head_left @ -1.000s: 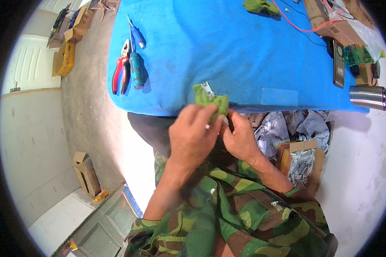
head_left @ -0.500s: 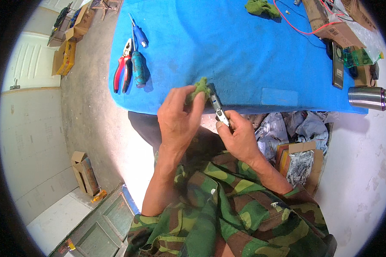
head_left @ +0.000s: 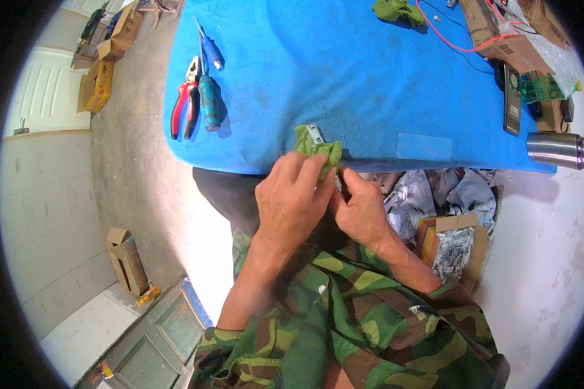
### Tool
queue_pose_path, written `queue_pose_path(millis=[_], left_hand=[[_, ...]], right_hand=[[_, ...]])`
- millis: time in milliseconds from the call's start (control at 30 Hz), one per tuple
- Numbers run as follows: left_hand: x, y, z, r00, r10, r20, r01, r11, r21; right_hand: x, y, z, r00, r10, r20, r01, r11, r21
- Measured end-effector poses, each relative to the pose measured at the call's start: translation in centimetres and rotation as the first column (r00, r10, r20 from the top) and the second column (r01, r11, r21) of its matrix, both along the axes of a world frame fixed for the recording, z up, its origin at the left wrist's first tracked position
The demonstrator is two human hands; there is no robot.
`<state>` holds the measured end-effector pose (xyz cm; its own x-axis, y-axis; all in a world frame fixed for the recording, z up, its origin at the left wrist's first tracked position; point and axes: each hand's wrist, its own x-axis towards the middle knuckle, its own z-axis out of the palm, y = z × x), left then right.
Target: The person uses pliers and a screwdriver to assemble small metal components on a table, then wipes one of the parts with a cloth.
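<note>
**Green cloth bunched around a small metal part at the table's near edge**

The cloth [head_left: 316, 148] sits crumpled at the near edge of the blue table [head_left: 370, 84], wrapped about a small grey metal part [head_left: 315, 133] whose tip pokes out at the top. The cloth looks soft, light and limp; it should fold and bunch wherever it is pinched, so a grip through it on the hard part beneath is likely the surest hold. The part seems stiff and small, and could slip out of loose folds.

The left hand [head_left: 292, 201] closes its fingers over the cloth from below and holds it. The right hand [head_left: 363, 211] presses in just beside, fingers curled toward the same bundle; whether it grips the cloth or the part I cannot tell.

Farther out on the table lie red-handled pliers [head_left: 183, 100], a teal screwdriver [head_left: 207, 97] and a blue one [head_left: 209, 48], a second green rag [head_left: 396, 10], a red wire [head_left: 448, 39] and a steel flask [head_left: 558, 149] at the right edge.
</note>
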<state>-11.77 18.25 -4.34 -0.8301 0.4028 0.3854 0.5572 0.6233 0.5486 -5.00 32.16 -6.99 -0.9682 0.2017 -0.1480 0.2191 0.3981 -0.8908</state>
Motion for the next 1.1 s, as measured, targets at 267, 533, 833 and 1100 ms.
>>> queue_pose_path(millis=[267,533,833,1100], left_hand=[[-2.6,-1.0,-0.4,0.996,0.086,0.025,-0.087,0.996,0.024],[-0.9,-2.3,0.9,0.986,0.106,0.129,-0.124,0.982,0.145],[0.6,-0.1,0.2,0.999,0.004,0.05,-0.003,1.0,-0.009],[-2.5,-0.6,0.1,0.985,0.173,0.015,-0.172,0.984,-0.041]], right_hand=[[0.0,-0.3,0.3,0.998,-0.044,0.043,0.044,0.999,-0.018],[0.2,-0.5,-0.2,0.995,-0.08,0.056,0.079,0.997,0.017],[0.3,-0.3,-1.1,0.984,0.038,-0.174,0.004,0.971,0.237],[0.1,-1.0,-0.3,0.971,-0.034,-0.237,0.082,0.977,0.197]])
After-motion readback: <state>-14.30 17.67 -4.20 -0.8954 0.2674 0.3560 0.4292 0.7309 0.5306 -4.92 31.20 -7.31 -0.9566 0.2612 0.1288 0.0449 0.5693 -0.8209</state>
